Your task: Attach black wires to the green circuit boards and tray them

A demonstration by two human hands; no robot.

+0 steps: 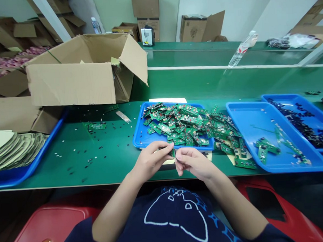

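My left hand [152, 158] pinches a small green circuit board [173, 152] between thumb and fingers, just over the front edge of the table. Close against the board's right side, my right hand [194, 162] is closed with thumb and forefinger together; whatever sits between its fingertips is too small to make out. Right behind both hands lies a blue tray [137, 139] heaped with green circuit boards [183, 121]. More boards [224, 130] spill over its right side onto the table.
A second blue tray [242, 116] holds a few boards, and a third tray [265, 98] holds small black parts [299, 122]. An open cardboard box [73, 84] stands at the back left. Stacked pale sheets [17, 152] lie far left. A bottle [243, 49] leans behind.
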